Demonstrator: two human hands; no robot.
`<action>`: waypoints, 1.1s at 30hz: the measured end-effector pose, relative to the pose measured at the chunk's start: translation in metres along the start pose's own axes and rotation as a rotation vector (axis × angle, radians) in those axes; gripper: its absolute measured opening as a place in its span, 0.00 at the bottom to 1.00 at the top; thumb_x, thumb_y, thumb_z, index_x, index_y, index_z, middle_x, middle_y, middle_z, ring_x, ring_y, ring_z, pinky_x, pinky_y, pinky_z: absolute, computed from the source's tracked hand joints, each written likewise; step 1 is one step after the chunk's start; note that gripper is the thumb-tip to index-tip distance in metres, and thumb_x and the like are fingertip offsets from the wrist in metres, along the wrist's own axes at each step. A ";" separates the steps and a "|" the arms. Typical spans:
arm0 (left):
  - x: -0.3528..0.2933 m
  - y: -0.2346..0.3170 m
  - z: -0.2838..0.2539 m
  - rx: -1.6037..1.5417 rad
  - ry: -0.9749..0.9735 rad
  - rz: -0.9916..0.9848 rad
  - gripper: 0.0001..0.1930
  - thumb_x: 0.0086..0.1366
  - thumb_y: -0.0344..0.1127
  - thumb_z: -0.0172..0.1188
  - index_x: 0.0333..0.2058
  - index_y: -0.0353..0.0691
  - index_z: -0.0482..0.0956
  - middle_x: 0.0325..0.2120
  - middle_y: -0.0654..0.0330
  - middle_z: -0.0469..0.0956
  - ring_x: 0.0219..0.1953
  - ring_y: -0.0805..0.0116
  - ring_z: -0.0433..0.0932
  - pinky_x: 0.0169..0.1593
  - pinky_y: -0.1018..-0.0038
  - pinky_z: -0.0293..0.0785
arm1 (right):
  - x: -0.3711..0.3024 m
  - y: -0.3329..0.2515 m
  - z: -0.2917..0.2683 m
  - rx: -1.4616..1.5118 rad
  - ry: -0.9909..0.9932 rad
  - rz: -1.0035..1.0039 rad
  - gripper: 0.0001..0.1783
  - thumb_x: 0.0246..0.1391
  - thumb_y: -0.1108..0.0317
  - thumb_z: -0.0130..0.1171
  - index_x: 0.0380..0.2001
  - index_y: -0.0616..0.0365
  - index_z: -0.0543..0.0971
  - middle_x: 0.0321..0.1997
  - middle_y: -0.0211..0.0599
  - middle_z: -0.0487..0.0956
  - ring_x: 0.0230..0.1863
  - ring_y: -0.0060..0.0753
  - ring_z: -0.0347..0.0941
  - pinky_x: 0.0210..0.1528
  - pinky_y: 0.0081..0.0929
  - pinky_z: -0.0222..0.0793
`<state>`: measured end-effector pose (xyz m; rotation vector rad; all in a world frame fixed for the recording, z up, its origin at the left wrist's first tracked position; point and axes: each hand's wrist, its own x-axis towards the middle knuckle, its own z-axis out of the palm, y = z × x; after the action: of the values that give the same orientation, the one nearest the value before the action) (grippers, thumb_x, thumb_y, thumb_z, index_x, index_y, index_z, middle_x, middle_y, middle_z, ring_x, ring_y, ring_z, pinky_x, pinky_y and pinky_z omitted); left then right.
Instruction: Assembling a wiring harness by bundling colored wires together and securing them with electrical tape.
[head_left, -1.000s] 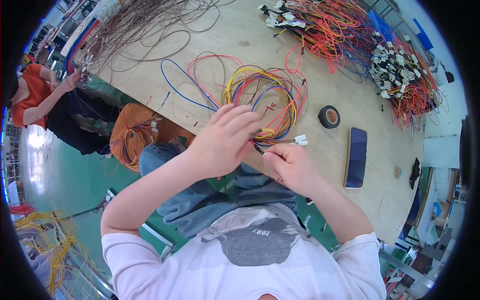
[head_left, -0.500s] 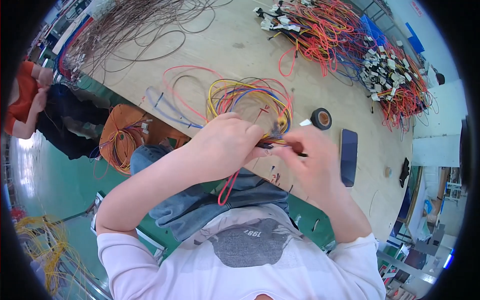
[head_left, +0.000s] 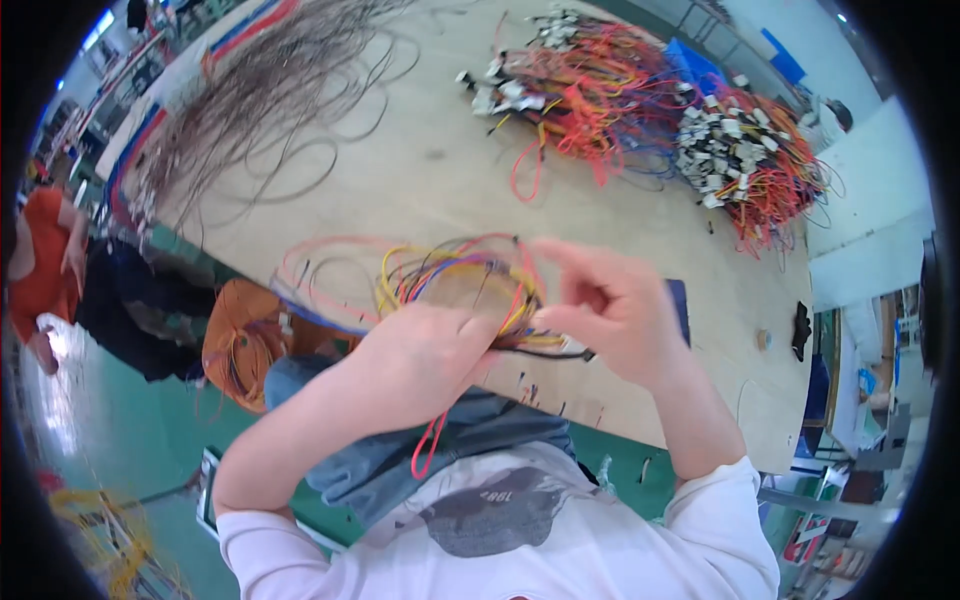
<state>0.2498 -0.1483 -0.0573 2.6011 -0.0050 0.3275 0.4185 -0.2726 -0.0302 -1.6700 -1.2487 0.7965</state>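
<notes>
A coiled wire harness (head_left: 395,265) of yellow, red, blue and black wires lies at the table's near edge. My left hand (head_left: 425,355) is closed round its gathered near side, and a red loop (head_left: 428,448) hangs below that hand over the edge. Just right of the coil, my right hand (head_left: 620,315) has its thumb and forefinger spread, somewhat blurred, with nothing seen between them. Under it, a short wire end with a pale tip (head_left: 575,350) sticks out from the bundle. A dark phone (head_left: 680,308) is mostly hidden behind my right hand.
Many harnesses with white connectors (head_left: 730,150) are heaped at the far right. Loose brown wires (head_left: 270,110) spread across the far left. A stool (head_left: 232,355) bears another coil, beside a person in an orange top (head_left: 48,250). A small tape roll (head_left: 764,339) lies right.
The view has shifted, so the table sits lower. My right hand has come away from the bundle and its fingers have parted. My left hand keeps its hold; the black tape roll is no longer visible.
</notes>
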 end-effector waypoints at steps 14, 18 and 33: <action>0.117 -0.063 -0.142 0.376 0.598 -0.268 0.15 0.62 0.40 0.47 0.26 0.31 0.69 0.21 0.45 0.72 0.26 0.49 0.72 0.30 0.63 0.65 | -0.064 0.070 -0.006 0.226 0.496 0.139 0.12 0.50 0.74 0.54 0.40 0.62 0.73 0.27 0.27 0.73 0.27 0.14 0.66 0.30 0.14 0.64; 0.242 -0.070 -0.143 0.420 0.646 -0.216 0.16 0.60 0.45 0.48 0.29 0.36 0.73 0.23 0.52 0.75 0.29 0.55 0.76 0.32 0.64 0.70 | -0.090 0.086 0.017 0.298 0.410 0.218 0.11 0.50 0.73 0.55 0.39 0.63 0.74 0.27 0.29 0.74 0.29 0.16 0.68 0.31 0.15 0.64; 0.363 -0.166 -0.059 0.347 0.424 -0.449 0.16 0.57 0.40 0.48 0.31 0.32 0.77 0.33 0.45 0.77 0.38 0.51 0.76 0.41 0.61 0.72 | -0.101 0.103 0.005 0.301 0.346 0.266 0.12 0.51 0.76 0.52 0.41 0.65 0.72 0.30 0.33 0.76 0.31 0.18 0.71 0.34 0.15 0.66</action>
<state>0.5991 0.0458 -0.0053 2.7071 0.8339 0.7545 0.4250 -0.3794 -0.1277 -1.6546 -0.6434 0.7678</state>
